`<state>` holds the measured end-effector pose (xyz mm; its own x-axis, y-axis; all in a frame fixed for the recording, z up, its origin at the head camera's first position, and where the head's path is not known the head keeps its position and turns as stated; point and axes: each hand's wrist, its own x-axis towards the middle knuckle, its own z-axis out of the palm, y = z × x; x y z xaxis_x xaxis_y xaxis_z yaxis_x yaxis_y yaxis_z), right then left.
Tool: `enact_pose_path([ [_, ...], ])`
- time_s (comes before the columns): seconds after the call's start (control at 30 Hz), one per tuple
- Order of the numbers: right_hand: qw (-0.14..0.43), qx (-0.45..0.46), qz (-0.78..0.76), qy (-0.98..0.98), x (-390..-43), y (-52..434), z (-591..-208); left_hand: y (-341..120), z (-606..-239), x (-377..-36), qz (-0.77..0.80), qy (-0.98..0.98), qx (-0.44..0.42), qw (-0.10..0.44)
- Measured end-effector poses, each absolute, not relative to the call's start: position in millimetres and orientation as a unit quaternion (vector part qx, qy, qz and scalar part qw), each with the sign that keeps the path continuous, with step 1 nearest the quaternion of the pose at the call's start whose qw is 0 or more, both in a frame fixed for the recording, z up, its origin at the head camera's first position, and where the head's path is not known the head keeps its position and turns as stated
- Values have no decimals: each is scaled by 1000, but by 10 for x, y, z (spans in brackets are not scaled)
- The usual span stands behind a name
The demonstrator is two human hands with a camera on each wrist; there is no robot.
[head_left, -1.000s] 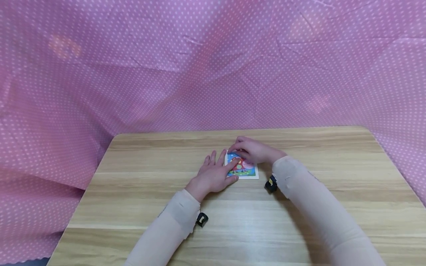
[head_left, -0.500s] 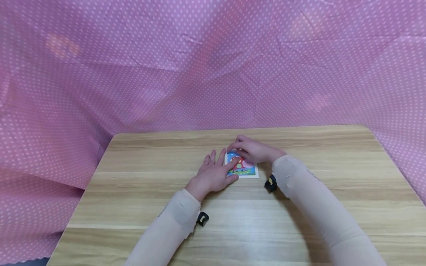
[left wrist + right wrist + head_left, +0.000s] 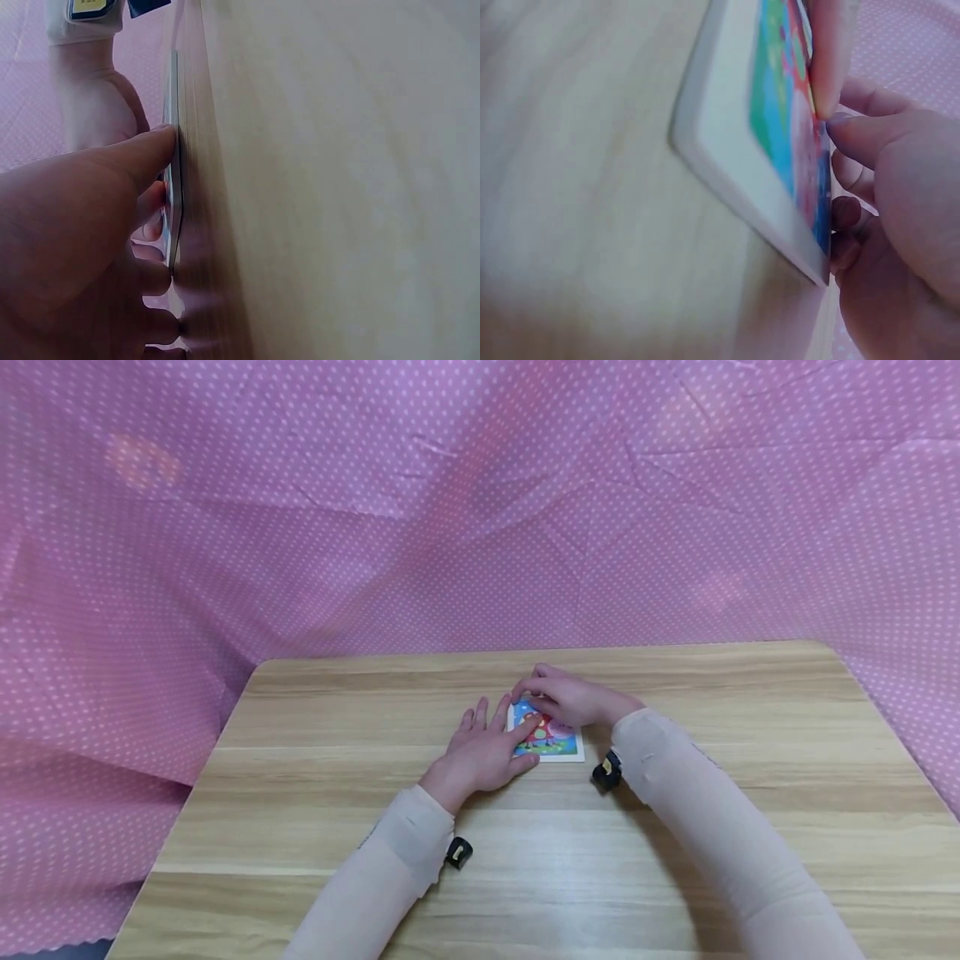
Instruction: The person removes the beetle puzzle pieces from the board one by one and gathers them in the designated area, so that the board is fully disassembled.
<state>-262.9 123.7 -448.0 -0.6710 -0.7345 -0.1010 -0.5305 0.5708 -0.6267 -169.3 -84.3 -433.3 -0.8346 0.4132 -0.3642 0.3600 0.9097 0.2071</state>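
We see a small picture board (image 3: 551,740) lying flat near the middle of the wooden table (image 3: 675,843), white-bordered, printed in blue, green and red. The left hand (image 3: 483,752) rests palm down with straight fingers spread, its thumb laid on the board's near left part. The right hand (image 3: 573,700) arches over the far edge, fingers curled down onto the picture; whether they pinch anything we cannot tell. The left wrist view shows the board (image 3: 173,165) edge-on, thin, the thumb pressing it. The right wrist view shows its white rim (image 3: 739,169) and fingertips (image 3: 855,139) touching the coloured face. Pink dotted cloth (image 3: 300,527) hangs behind
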Motion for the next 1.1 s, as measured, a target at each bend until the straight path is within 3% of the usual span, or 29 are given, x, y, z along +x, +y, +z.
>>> enact_pose_path([
  [1.1,184,-352,-343,851,-2577,1220,-4430,-845,-4359,-1699,59,955,205,204],
])
